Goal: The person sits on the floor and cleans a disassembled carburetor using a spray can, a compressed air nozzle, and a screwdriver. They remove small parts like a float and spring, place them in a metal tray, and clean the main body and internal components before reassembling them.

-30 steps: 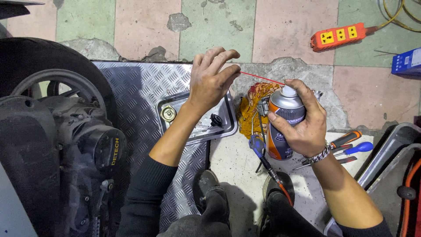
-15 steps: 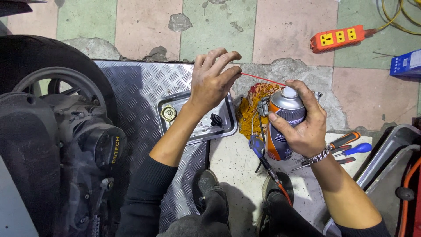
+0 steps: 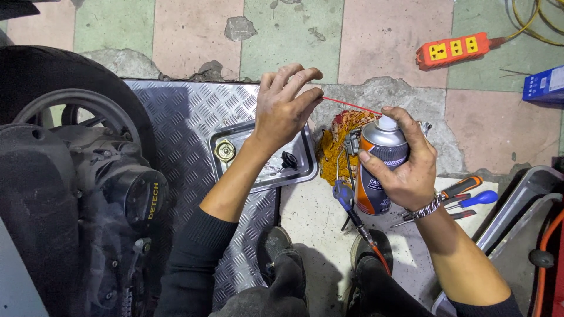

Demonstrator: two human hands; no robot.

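My right hand [image 3: 405, 167] grips a silver and orange spray can [image 3: 379, 170], index finger on its white cap. A thin red straw [image 3: 351, 106] runs from the nozzle leftward to my left hand [image 3: 285, 108], whose fingertips pinch the straw's end above a shallow metal tray [image 3: 302, 167]. In the tray lie a brass round part [image 3: 224, 151] and a small black part [image 3: 288, 159]. An orange-yellow rag [image 3: 335, 147] lies between the tray and the can.
A scooter wheel and engine [image 3: 88, 176] fill the left, on a chequered metal plate [image 3: 176, 111]. Screwdrivers [image 3: 470, 196] lie right of the can, another blue-handled one [image 3: 352, 211] by my shoes. An orange power strip [image 3: 452, 50] and blue box [image 3: 543, 85] sit farther back.
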